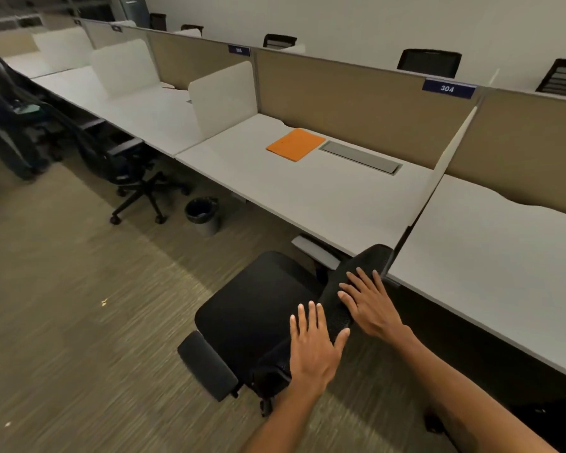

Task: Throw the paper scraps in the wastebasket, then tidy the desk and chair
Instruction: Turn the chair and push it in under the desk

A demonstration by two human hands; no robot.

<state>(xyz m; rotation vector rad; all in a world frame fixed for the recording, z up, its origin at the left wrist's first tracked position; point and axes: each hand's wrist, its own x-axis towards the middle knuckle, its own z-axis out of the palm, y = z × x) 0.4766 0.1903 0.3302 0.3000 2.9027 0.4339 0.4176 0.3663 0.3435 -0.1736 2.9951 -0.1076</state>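
Note:
A black office chair [258, 305] stands on the carpet in front of the white desk [307, 197], its backrest turned toward me. My left hand [314, 344] lies flat, fingers spread, on the near end of the backrest's top edge. My right hand [370, 302] rests flat and open on the same edge, farther along. Neither hand holds anything. An orange folder [295, 144] lies at the back of the desk beside a grey cable hatch [361, 156]. A dark wastebasket [203, 214] with a black liner stands on the floor under the desk's left end.
A second black swivel chair [125, 165] stands to the left at the neighbouring desk. A person [0, 119] stands at the far left edge. Beige partitions [356, 93] back the desks, white dividers [223, 99] separate them. Small pale scraps [104, 301] lie on the carpet.

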